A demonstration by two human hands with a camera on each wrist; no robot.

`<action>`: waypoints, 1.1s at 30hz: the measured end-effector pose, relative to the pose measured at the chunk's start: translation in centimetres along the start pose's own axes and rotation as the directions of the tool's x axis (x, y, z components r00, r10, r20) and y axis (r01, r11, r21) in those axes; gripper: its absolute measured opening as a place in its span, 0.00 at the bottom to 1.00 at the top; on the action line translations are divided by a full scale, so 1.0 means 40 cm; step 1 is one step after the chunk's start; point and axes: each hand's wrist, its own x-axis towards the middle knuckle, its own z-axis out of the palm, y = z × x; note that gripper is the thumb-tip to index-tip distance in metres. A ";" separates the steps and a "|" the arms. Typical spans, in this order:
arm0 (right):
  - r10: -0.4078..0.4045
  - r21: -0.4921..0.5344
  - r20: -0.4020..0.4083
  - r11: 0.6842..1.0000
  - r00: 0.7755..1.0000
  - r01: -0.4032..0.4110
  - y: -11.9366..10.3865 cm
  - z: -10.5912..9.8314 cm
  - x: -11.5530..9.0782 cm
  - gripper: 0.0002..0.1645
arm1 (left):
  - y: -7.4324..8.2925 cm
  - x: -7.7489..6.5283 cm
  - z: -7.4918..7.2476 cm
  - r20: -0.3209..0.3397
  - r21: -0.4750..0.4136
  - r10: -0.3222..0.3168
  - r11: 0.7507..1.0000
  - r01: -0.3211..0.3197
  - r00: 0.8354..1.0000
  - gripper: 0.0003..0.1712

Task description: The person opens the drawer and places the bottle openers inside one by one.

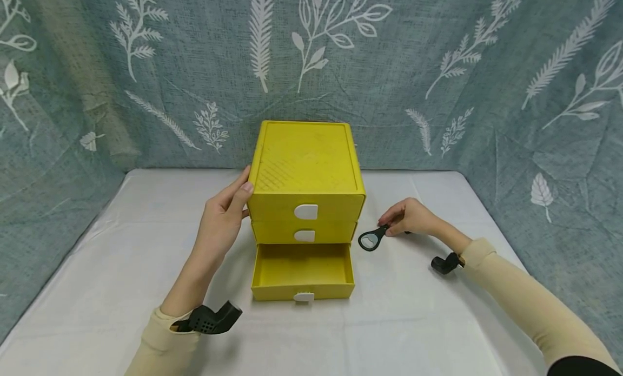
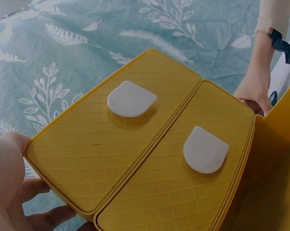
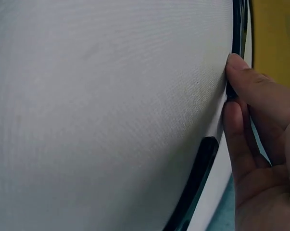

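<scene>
A yellow drawer cabinet [image 1: 307, 157] stands on the table, its bottom drawer [image 1: 304, 292] pulled out and the upper two closed. My left hand [image 1: 221, 219] rests against the cabinet's left side, thumb at the front corner and fingers fairly straight along the side. To the right of the cabinet, my right hand [image 1: 411, 218] pinches a black bottle opener [image 1: 362, 242] with a metal insert between thumb and fingertips. Its oval head points towards the cabinet. In the right wrist view, thumb and fingers [image 3: 238, 62] meet on the opener's black handle.
Inside the pulled-out drawer, a bare yellow floor [image 1: 303, 265] shows. Another black strip-like thing [image 3: 195, 185] lies on the white cloth near my right hand. White tabs [image 1: 305, 211] mark the drawer fronts. A leaf-patterned blue-green curtain [image 1: 204, 57] hangs behind the table.
</scene>
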 end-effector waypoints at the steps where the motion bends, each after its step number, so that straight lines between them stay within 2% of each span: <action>1: -0.005 -0.011 -0.003 1.000 1.000 0.005 -0.001 0.000 0.000 0.16 | 0.000 0.000 0.000 0.001 0.000 -0.001 1.000 0.001 1.000 0.27; 8: -0.040 -0.124 -0.034 0.992 0.999 0.036 -0.014 0.007 -0.007 0.14 | 0.002 0.001 -0.002 0.011 -0.004 0.005 1.000 -0.005 1.000 0.28; 14: -0.058 -0.204 -0.070 0.978 0.996 0.043 -0.025 0.018 -0.020 0.18 | 0.001 -0.001 -0.003 0.011 -0.002 0.007 1.000 -0.007 1.000 0.27; 19: -0.067 -0.205 -0.097 0.978 0.993 0.046 -0.031 0.021 -0.040 0.20 | 0.002 -0.001 -0.003 0.014 -0.007 -0.008 1.000 0.008 1.000 0.28; 25: -0.120 -0.239 -0.136 0.967 0.984 0.085 -0.038 0.016 -0.065 0.19 | 0.004 -0.001 -0.001 0.012 -0.008 -0.011 1.000 0.011 1.000 0.29; 33: -0.163 -0.201 -0.188 0.972 0.969 0.124 -0.062 0.018 -0.099 0.19 | 0.005 0.000 -0.002 0.009 -0.002 -0.012 1.000 0.012 1.000 0.28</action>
